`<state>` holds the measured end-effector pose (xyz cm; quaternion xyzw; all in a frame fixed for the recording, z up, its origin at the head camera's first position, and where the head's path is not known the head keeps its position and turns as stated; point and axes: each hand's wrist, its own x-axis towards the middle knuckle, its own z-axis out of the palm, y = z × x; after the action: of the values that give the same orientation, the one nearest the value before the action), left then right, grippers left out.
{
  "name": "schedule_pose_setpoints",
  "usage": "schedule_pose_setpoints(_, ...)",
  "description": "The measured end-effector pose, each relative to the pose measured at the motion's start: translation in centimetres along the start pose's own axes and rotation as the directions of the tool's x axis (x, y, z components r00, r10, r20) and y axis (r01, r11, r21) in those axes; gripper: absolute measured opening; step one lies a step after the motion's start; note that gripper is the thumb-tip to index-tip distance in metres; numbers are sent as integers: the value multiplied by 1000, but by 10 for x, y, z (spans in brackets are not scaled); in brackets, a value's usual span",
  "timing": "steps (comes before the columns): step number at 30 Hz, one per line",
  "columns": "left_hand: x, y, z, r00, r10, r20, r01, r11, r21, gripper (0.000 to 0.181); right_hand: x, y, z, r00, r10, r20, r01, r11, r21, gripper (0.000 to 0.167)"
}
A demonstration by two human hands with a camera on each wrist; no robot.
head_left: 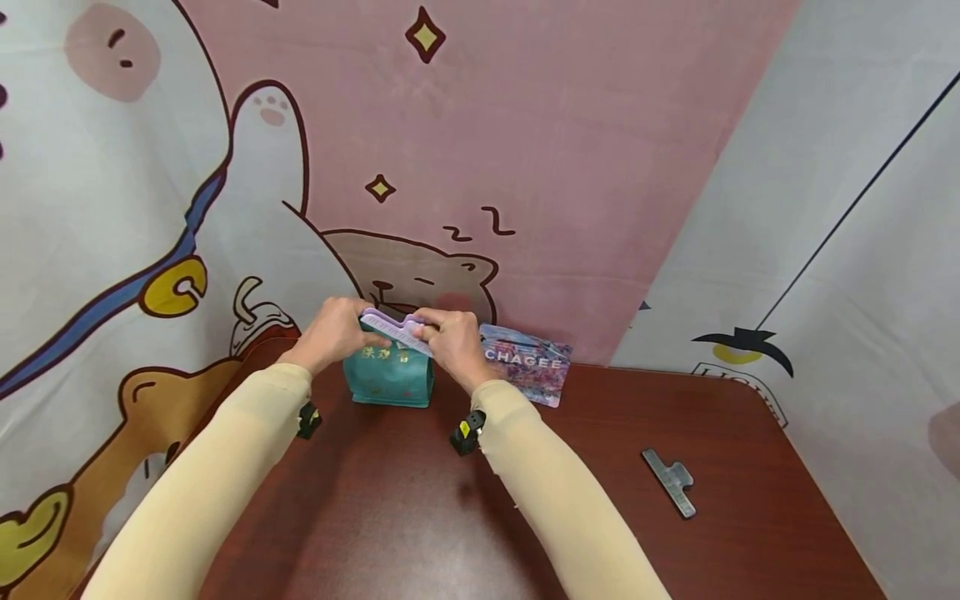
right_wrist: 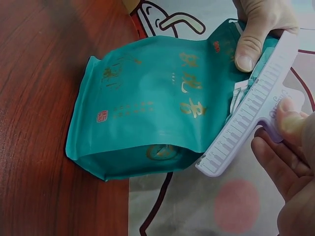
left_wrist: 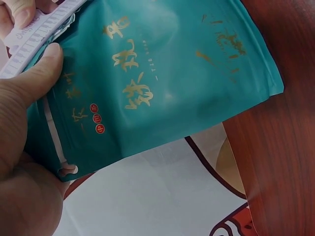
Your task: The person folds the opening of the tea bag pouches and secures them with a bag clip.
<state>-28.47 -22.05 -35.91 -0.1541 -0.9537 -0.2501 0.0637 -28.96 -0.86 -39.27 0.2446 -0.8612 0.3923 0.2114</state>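
A teal tea bag with gold characters (head_left: 390, 383) stands upright on the table in the head view. My left hand (head_left: 333, 333) grips its top corner, the thumb pressed on the front face (left_wrist: 167, 64) near the upper edge. At the bag's top, a long lilac sealing clip (right_wrist: 251, 113) lies along the opening, marked with a piano-key pattern. My right hand (head_left: 456, 342) pinches the clip's handle between thumb and fingers. White packets (right_wrist: 238, 93) show at the mouth of the bag beside the clip. How far the clip's jaws stand apart is hidden.
To the right of the bag, a colourful CHAGEE pouch (head_left: 528, 362) leans against the printed cloth backdrop (head_left: 562, 167). A grey sealing clip (head_left: 670, 483) lies on the right part of the brown table (head_left: 360, 517).
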Motion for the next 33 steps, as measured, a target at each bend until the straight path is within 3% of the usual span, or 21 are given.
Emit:
schedule_pose_setpoints(15,-2,0,0,1000,3,6,-3,1000,-20,25,-1,2,-1,999,21,26,-22,999,30,21)
schedule_pose_setpoints(23,-2,1,0,1000,25,18,-25,1000,-2,26,-2,5,-4,990,95,101,-106,989,105,25)
schedule_pose_setpoints(33,-7,1,1,998,52,-33,-51,998,35,27,-3,4,-7,982,97,160,-121,982,144,29)
